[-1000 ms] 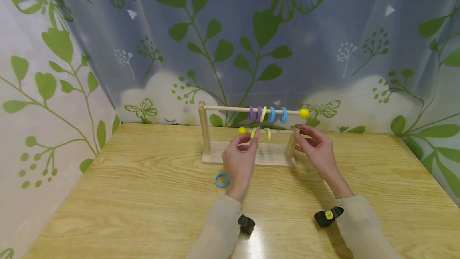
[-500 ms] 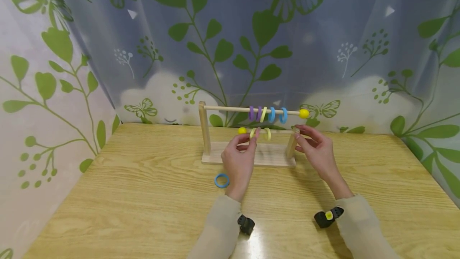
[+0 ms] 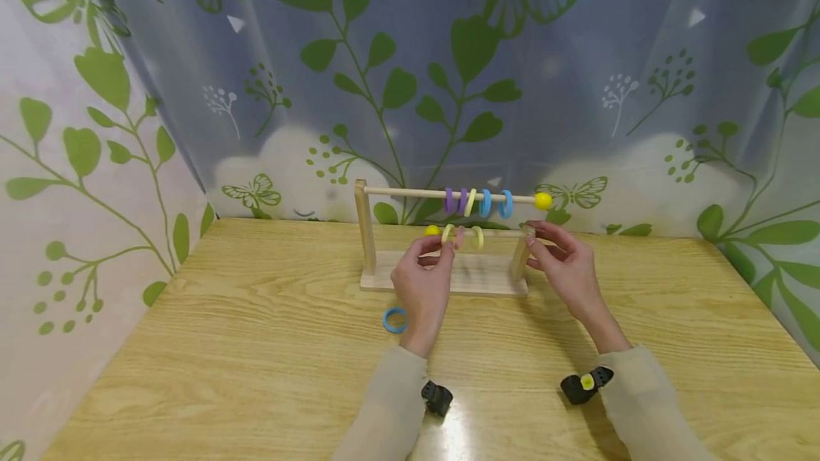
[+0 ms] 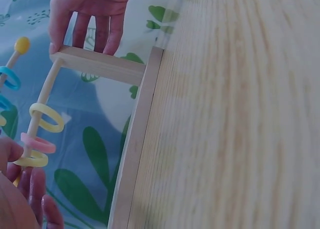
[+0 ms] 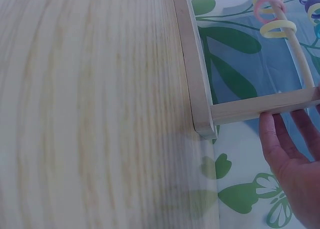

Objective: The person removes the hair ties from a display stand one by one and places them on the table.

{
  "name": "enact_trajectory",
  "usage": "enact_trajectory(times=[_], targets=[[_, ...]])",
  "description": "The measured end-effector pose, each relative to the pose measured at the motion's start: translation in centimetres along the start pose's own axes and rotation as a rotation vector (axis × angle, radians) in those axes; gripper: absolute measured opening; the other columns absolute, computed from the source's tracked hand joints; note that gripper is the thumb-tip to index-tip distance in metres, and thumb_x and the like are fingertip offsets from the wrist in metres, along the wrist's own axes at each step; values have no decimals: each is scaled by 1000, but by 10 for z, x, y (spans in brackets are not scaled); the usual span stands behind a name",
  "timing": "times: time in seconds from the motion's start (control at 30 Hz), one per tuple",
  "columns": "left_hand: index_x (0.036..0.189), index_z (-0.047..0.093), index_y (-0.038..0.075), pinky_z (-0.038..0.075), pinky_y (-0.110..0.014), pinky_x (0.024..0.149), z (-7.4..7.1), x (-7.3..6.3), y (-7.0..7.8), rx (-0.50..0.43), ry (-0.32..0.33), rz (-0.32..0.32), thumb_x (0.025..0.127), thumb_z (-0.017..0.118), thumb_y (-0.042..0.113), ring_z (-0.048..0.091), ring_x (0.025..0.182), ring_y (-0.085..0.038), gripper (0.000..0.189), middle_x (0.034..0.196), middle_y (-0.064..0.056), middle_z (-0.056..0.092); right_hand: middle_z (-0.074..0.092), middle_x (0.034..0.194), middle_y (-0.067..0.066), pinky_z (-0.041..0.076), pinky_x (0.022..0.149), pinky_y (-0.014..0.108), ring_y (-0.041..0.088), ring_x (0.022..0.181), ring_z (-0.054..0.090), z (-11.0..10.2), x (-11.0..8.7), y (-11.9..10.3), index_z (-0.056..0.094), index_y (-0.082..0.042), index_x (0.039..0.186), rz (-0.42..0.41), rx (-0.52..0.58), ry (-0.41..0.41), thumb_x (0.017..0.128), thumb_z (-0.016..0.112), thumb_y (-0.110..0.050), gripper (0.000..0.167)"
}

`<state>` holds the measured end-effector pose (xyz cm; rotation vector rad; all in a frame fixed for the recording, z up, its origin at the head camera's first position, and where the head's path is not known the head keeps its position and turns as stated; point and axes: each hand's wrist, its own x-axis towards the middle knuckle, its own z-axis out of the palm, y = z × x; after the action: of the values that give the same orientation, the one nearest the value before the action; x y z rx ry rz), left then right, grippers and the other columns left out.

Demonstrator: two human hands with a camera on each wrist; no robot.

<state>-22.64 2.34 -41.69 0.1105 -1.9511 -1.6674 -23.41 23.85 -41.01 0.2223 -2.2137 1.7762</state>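
A wooden rack (image 3: 442, 283) with two horizontal rods stands on the table. On its lower rod my left hand (image 3: 423, 287) pinches a yellow ring (image 4: 34, 159) between thumb and fingers, near the yellow end ball (image 3: 432, 230). Just right of that hang a pink ring (image 3: 459, 237) and another yellow ring (image 3: 477, 237). My right hand (image 3: 566, 265) grips the top of the short right post (image 3: 522, 255), thumb in front and fingers behind. The upper rod (image 3: 410, 193) carries purple, yellow and blue rings (image 3: 506, 203) and ends in a yellow ball (image 3: 543, 200).
A loose blue ring (image 3: 394, 320) lies flat on the wooden table (image 3: 256, 347), left of my left wrist. Behind the rack hangs a leaf-patterned curtain (image 3: 410, 77), close to the table's back edge. The tall left post (image 3: 366, 230) supports the upper rod.
My left hand has slid slightly left along the lower rod with the yellow ring, opening a gap from the pink ring. My right hand stays on the post.
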Motion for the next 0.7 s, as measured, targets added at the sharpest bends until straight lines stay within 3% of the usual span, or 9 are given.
enact_trajectory(times=[0.7], targets=[[96,79,11,58,-27,61,-6,3,2,-14,31,0,89,79,20,75,73,-26,12,91,-5,79,64,115,-13,61,77,23,1,98,70,1,0,1,59,4,138,12,-10,5,102,63,-16,41]])
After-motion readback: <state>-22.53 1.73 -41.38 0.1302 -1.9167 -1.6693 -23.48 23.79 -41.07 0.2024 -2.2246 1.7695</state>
